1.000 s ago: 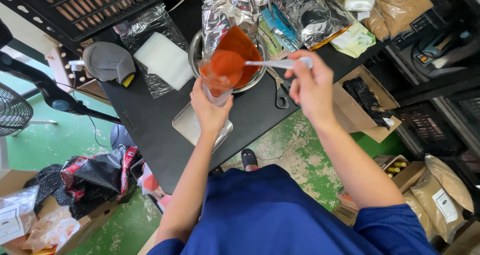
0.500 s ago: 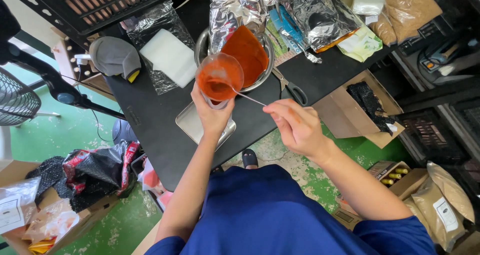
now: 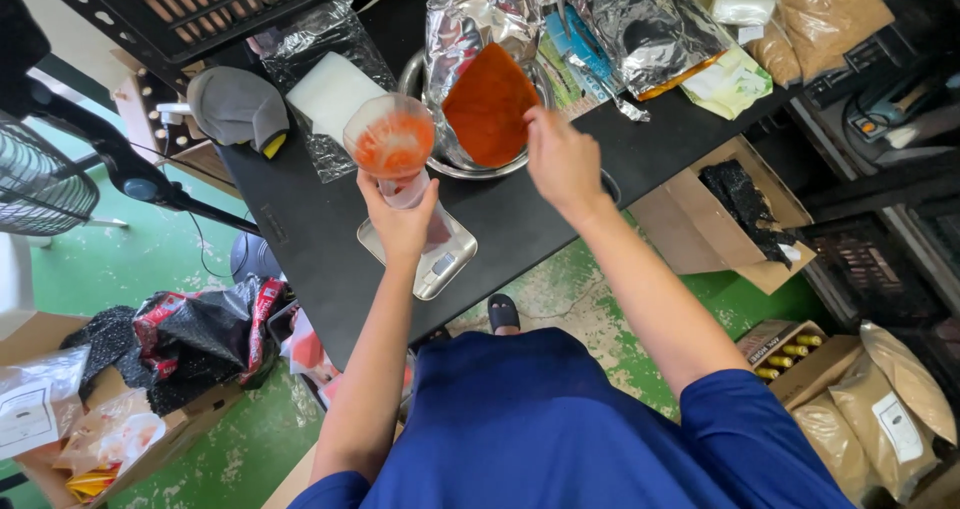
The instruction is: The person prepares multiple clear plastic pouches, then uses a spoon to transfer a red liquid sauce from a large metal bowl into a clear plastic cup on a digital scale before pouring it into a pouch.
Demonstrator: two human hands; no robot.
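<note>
Head cam looking down: left hand (image 3: 400, 224) is wrapped around a clear plastic funnel (image 3: 390, 144) dusted with red powder, held just above a small digital scale (image 3: 425, 259). Right hand (image 3: 562, 159) hovers over the steel bowl (image 3: 470, 159) of red powder (image 3: 488, 104); can't tell what its fingers hold.

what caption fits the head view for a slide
Left hand holds a funnel of red powder above a scale; right hand reaches the metal bowl.
</note>
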